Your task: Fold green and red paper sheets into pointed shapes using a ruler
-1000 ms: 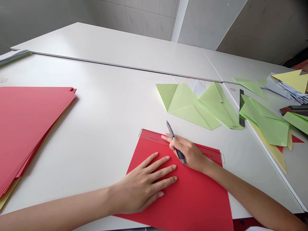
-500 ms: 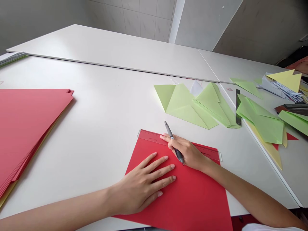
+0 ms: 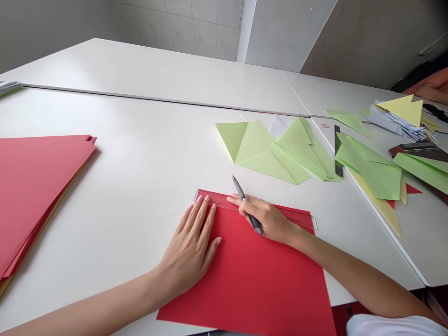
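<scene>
Even pressure from the slightly spread left hand (image 3: pixel 187 252) and the right hand (image 3: pixel 268 219), pinching a grey pen (image 3: pixel 239 188), should steady the clear plastic ruler (image 3: pixel 296 218) along the far edge of the red paper sheet (image 3: pixel 259 280).

Plain red across the sheet (image 3: pixel 259 280) at six o'clock; transparent, dark-ticked along the ruler (image 3: pixel 296 218); grey on the pen (image 3: pixel 238 187). Pale green over the papers (image 3: pixel 268 161) at two o'clock; pinkish red above yellow in the stack (image 3: pixel 35 186) at nine.
</scene>
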The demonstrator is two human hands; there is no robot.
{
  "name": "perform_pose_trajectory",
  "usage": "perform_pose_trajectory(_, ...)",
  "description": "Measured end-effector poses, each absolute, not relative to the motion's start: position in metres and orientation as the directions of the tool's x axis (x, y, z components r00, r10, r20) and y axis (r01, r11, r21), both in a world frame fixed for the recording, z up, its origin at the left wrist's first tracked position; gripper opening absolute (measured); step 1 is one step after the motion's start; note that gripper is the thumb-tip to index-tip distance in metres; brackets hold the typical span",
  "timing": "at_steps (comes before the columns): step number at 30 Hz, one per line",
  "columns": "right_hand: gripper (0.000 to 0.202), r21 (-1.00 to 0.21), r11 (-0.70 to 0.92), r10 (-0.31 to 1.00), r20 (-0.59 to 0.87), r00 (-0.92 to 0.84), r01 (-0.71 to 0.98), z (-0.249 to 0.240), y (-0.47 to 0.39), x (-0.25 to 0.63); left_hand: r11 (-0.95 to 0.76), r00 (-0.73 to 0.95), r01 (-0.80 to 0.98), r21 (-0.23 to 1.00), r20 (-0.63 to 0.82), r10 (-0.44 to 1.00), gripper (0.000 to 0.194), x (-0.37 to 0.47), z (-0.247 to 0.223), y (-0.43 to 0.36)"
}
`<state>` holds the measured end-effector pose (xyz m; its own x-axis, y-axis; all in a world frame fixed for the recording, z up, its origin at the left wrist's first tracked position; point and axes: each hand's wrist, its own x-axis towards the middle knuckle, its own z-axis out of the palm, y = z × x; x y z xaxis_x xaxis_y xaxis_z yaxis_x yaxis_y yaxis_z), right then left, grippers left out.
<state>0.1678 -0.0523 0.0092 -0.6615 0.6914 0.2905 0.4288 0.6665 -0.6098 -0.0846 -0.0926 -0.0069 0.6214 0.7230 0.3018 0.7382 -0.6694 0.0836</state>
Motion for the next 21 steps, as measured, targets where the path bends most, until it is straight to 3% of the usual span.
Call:
perform_pose_trajectory(15, 0.032, -0.593, 0.691, 0.670, 0.312, -0.673, 0.413, 0.005, -0.047, 0.172, -0.683, 0.635, 0.730, 0.022, 0.347, 0.690, 0.064, -0.084, -0.010, -0.086)
perform_pose_trajectory(21, 0.038, -0.464, 0.716, 0.671, 0.253, -0.697, 0.521, 0.004, -0.037, 0.172, -0.731, 0.662, 0.681, 0.042, 0.391, 0.639, 0.065, -0.084, -0.016, -0.075)
